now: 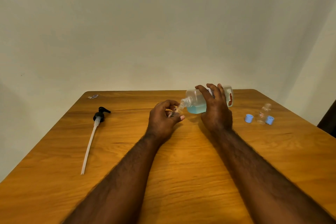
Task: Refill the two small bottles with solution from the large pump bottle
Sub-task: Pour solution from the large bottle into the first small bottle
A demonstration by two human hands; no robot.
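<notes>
Head view: our right hand (216,112) wraps the large bottle (198,100), tipped sideways so its open neck feeds the small bottle (175,112), which our left hand (163,116) pinches just left of it. The second small bottle (263,113) and blue caps (249,118) are parked to its right, and the pump (99,114) lies well to its left, clear of the pour.

Bare tabletop (190,160) lies open between the pump (99,115) (tube trailing nearward) and the upright bottle (263,113) flanked by caps (249,118).

A wooden table (181,178) stands against a plain pale wall (163,23). A small crumpled scrap (93,96) lies near the table's far left corner.
</notes>
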